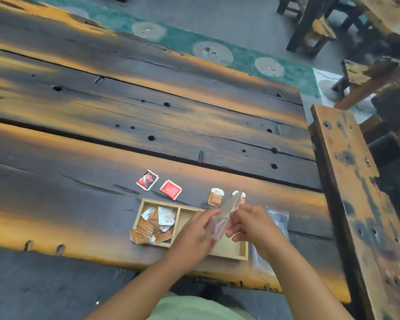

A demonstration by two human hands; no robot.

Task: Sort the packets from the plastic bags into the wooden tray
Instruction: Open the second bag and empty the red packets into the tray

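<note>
Both hands, left [194, 229] and right [252, 224], pinch a clear plastic bag [222, 218] above the wooden tray [243, 250] on the bench [79, 181]. The bag looks limp, light and slippery, so gripping its edges seems best; the orange packets [153, 225] filling the tray's left compartment appear flat and light.

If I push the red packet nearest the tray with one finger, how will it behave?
The red packet lies flat on the table, so it would probably slide, not roll. It looks thin and light, likely bending when lifted. Its glossy wrapper may be slippery.
</note>
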